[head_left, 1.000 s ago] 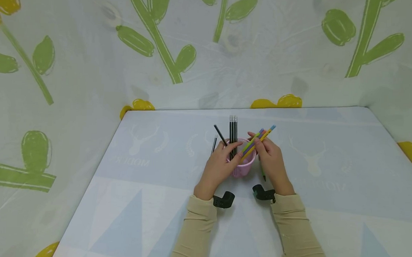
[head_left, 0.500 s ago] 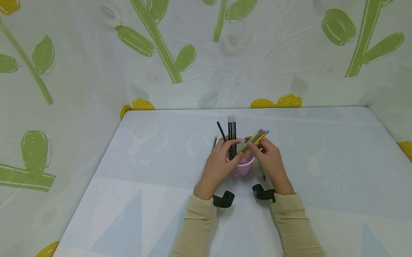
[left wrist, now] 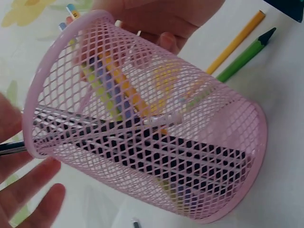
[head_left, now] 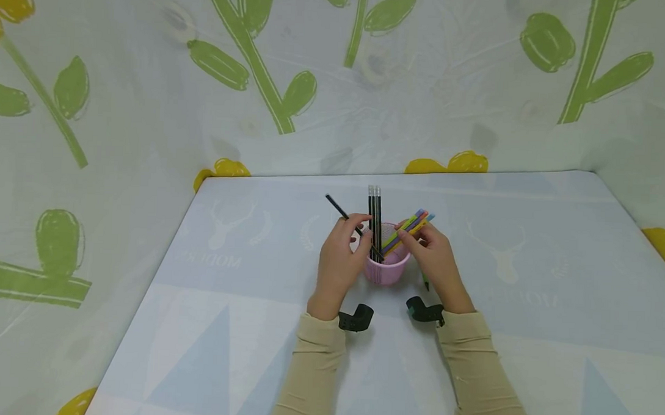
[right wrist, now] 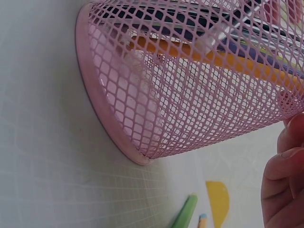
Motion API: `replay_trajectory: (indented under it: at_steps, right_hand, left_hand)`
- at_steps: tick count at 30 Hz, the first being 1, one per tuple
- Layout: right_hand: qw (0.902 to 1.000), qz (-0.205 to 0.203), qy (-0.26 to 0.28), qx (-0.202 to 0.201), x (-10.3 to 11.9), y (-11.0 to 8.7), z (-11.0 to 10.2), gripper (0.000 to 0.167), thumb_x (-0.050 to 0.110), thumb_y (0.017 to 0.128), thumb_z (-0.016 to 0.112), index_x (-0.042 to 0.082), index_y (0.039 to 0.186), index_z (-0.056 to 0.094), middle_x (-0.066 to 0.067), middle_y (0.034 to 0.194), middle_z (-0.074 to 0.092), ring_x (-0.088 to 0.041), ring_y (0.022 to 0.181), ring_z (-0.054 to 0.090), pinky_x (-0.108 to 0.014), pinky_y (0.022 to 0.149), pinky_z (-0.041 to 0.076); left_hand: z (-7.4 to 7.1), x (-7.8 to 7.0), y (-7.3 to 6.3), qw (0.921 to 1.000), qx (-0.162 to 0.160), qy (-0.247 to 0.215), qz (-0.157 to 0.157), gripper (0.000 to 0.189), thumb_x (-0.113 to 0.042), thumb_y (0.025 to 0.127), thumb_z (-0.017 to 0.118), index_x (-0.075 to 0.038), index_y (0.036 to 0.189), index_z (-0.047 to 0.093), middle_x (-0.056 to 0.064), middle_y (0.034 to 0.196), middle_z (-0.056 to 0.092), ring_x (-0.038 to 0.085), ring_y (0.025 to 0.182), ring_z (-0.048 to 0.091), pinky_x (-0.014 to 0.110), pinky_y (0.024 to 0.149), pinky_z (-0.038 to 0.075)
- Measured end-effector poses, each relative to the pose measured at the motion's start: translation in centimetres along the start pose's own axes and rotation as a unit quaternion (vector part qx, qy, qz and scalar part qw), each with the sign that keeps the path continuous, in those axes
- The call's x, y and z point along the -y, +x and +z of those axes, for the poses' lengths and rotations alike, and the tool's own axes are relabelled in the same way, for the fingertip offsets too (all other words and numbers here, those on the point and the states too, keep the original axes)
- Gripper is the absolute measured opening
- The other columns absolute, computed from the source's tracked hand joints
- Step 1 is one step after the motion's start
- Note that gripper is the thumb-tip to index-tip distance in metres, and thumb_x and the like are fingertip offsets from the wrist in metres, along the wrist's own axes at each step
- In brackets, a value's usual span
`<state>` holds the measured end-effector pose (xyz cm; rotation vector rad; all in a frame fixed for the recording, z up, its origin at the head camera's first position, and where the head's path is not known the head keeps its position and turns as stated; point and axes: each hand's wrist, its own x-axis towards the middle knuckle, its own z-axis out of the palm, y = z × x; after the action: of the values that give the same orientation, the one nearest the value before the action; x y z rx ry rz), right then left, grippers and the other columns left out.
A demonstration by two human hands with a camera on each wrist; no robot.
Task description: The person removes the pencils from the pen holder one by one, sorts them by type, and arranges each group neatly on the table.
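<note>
A pink mesh pencil cup stands upright on the table between both hands. Several black pencils with pale ends rise from it. My left hand, at the cup's left side, holds another black pencil between thumb and fingers; it slants over the rim, its lower end inside the cup. At the right rim, my right hand pinches a small bunch of coloured pencils, yellow-green, purple and orange. Through the mesh in the left wrist view, their lower parts show inside the cup.
A green pencil and a yellow-orange pencil lie on the table right of the cup. The end of a dark pencil shows at the left wrist view's bottom edge. A patterned cloth wall rises behind the table.
My left hand has moved left, off the coloured pencils, tilting the slanted black pencil further left. My right hand has lowered the coloured pencils slightly into the cup.
</note>
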<state>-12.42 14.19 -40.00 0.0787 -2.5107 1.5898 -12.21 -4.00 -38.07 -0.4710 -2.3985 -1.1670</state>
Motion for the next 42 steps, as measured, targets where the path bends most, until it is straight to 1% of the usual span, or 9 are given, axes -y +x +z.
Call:
replay_trajectory:
  at_steps: [4,7,12,16,18,21,26,33,42]
  right_hand:
    - [0.9999,0.007,0.009,0.008,0.1,0.0,0.0,0.038,0.047,0.084,0.054,0.017,0.107,0.061,-0.002,0.093,0.057,-0.017,0.079,0.046,-0.03,0.059,0.037]
    - [0.9998,0.014,0.002,0.013,0.2,0.0,-0.1,0.042,0.049,0.084,0.053,0.017,0.109,0.061,-0.001,0.094,0.058,-0.017,0.08,0.045,-0.03,0.06,0.037]
    - [0.9996,0.023,0.0,0.014,0.3,-0.1,-0.1,0.043,0.051,0.083,0.052,0.018,0.109,0.06,0.0,0.095,0.058,-0.017,0.081,0.045,-0.031,0.061,0.038]
    - [0.9998,0.015,0.008,0.011,0.4,-0.1,-0.1,0.041,0.049,0.084,0.053,0.017,0.108,0.061,0.0,0.096,0.058,-0.017,0.081,0.046,-0.03,0.061,0.038]
    - [0.9998,0.012,0.01,0.01,0.4,0.0,-0.1,0.039,0.048,0.084,0.053,0.016,0.107,0.061,0.0,0.096,0.058,-0.017,0.081,0.046,-0.03,0.061,0.038]
    - [0.9998,0.01,0.011,0.011,0.4,0.0,-0.2,0.039,0.047,0.084,0.053,0.016,0.107,0.061,0.0,0.096,0.059,-0.017,0.081,0.046,-0.03,0.061,0.038]
    - [0.9998,0.011,0.011,0.013,0.3,0.0,-0.1,0.039,0.047,0.085,0.053,0.016,0.107,0.061,-0.001,0.096,0.059,-0.017,0.08,0.046,-0.029,0.059,0.037]
    - [0.9998,0.007,0.015,0.012,0.3,0.0,-0.1,0.038,0.046,0.084,0.054,0.016,0.106,0.062,-0.002,0.094,0.058,-0.017,0.079,0.046,-0.029,0.057,0.036]
    - [0.9996,0.012,0.019,0.018,0.2,0.1,-0.1,0.04,0.047,0.084,0.053,0.016,0.108,0.061,-0.002,0.097,0.058,-0.018,0.081,0.046,-0.03,0.059,0.037]
  left_hand:
    - [-0.6,0.2,0.1,0.9974,-0.067,-0.028,-0.001,0.02,-0.015,0.089,0.049,-0.016,0.106,0.061,-0.001,0.09,0.058,0.01,0.077,0.056,0.022,0.067,0.046]
    - [-1.1,0.1,0.2,0.9898,-0.097,-0.101,-0.023,0.017,-0.008,0.09,0.047,-0.011,0.1,0.06,-0.002,0.091,0.061,0.009,0.075,0.059,0.022,0.061,0.047]
    - [-3.0,-1.3,0.4,0.9526,-0.136,-0.264,-0.064,0.006,-0.003,0.092,0.041,-0.004,0.095,0.047,0.007,0.1,0.061,0.024,0.074,0.063,0.031,0.055,0.05]
    - [-4.8,-2.3,0.6,0.9227,-0.177,-0.335,-0.074,0.002,-0.005,0.094,0.041,-0.005,0.095,0.039,0.015,0.104,0.057,0.032,0.071,0.062,0.037,0.055,0.05]
    - [-5.4,-2.2,0.7,0.9127,-0.194,-0.352,-0.075,0.005,-0.006,0.094,0.041,-0.006,0.094,0.037,0.018,0.104,0.056,0.033,0.068,0.06,0.037,0.053,0.05]
    - [-5.9,-2.0,0.8,0.9076,-0.206,-0.358,-0.077,0.009,-0.006,0.093,0.042,-0.001,0.096,0.036,0.022,0.104,0.056,0.031,0.064,0.06,0.033,0.05,0.049]
    - [-6.0,-1.6,0.6,0.9121,-0.198,-0.348,-0.087,0.015,-0.006,0.093,0.043,0.004,0.103,0.037,0.022,0.105,0.057,0.027,0.061,0.059,0.028,0.047,0.048]
    - [-5.5,-0.9,0.5,0.9317,-0.154,-0.308,-0.115,0.022,-0.004,0.093,0.042,0.0,0.115,0.044,0.013,0.109,0.057,0.031,0.07,0.058,0.033,0.048,0.045]
    - [-4.2,2.4,0.1,0.9606,-0.095,-0.176,-0.193,0.026,-0.005,0.089,0.039,-0.015,0.111,0.051,-0.013,0.116,0.056,0.016,0.071,0.059,0.023,0.041,0.031]
